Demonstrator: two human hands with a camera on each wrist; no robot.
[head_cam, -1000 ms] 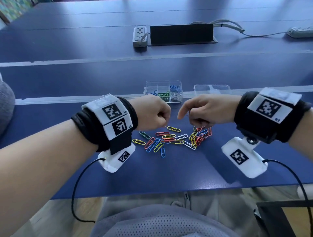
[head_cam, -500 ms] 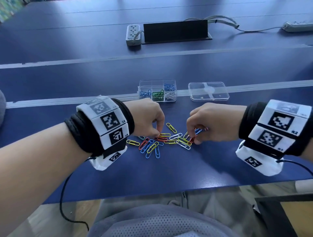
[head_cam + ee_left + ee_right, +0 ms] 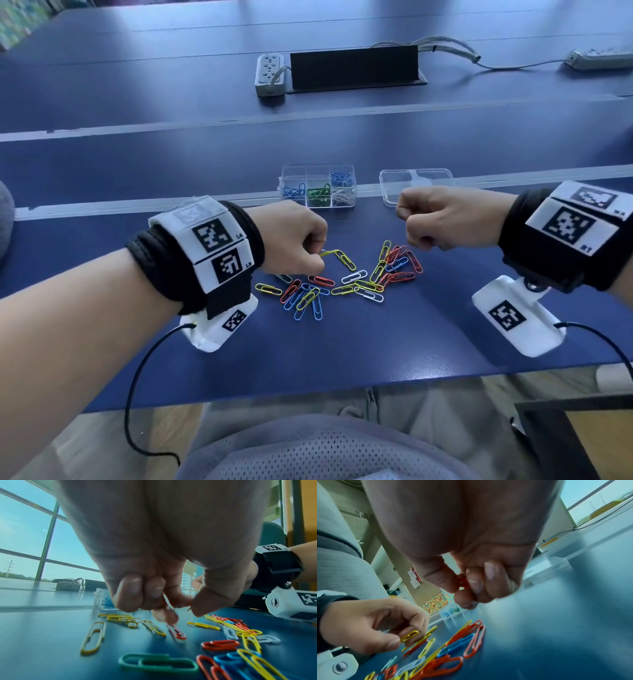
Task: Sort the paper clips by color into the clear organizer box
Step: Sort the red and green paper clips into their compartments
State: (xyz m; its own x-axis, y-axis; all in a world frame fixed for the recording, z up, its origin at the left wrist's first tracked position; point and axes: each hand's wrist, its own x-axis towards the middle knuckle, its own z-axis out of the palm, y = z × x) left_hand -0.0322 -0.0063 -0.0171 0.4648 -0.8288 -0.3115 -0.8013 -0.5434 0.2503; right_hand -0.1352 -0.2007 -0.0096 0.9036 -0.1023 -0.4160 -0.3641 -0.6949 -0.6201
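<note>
A loose pile of coloured paper clips [image 3: 342,284] lies on the blue table. The clear organizer box [image 3: 318,170] stands behind it, with blue, green and white clips in separate compartments. My left hand [image 3: 318,253] hovers low over the pile's left side and pinches a yellow clip [image 3: 337,257] between thumb and fingers, which the right wrist view shows as the yellow clip [image 3: 409,635]. My right hand [image 3: 416,236] is raised above the pile's right side, curled into a fist. It holds red clips [image 3: 463,582] in its fingers [image 3: 476,586].
The box's clear lid [image 3: 416,181] lies to the right of the box, just behind my right hand. A green clip [image 3: 157,662] lies near my left wrist. A power strip [image 3: 270,73] and a black panel [image 3: 354,66] sit far back.
Half a second ago both hands were down in the pile. Both have lifted: the left with a yellow clip, the right up and back with red clips.
</note>
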